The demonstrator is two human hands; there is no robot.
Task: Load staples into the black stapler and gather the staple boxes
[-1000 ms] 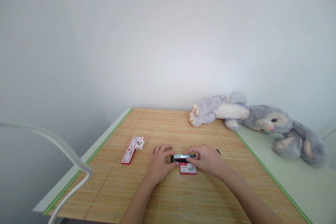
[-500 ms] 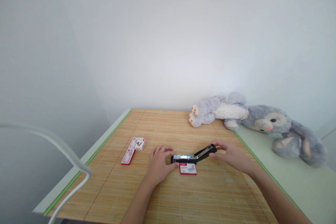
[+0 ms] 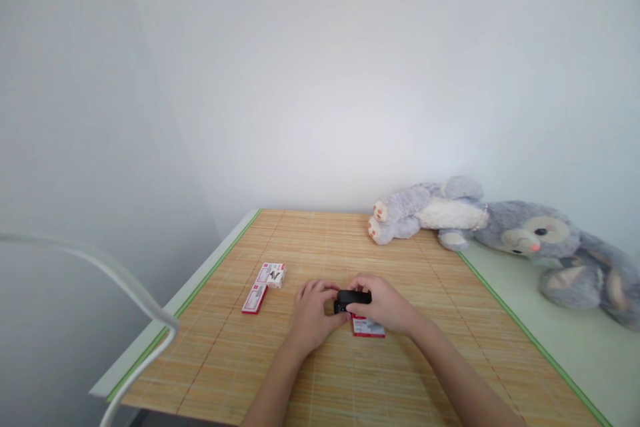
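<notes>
A black stapler (image 3: 354, 297) lies on the bamboo mat, its top arm folded down over the base. My left hand (image 3: 316, 310) grips the stapler's left end between thumb and fingers. From the right, my right hand (image 3: 383, 303) is closed around the top arm and covers the stapler's right part. Just in front of the stapler, partly under my right hand, is a flat red-and-white staple box (image 3: 369, 327).
To the left lie more red-and-white boxes, a flat one (image 3: 255, 299) and a small one with a stapler picture (image 3: 275, 275). A grey plush toy (image 3: 450, 211) rests at the back right. A white cable (image 3: 145, 300) crosses the left foreground above the bamboo mat (image 3: 320, 240).
The stapler's raised top arm has swung down to the left onto its base, with my right hand moving along on it. My left hand stays at the left end. The view has shifted slightly.
</notes>
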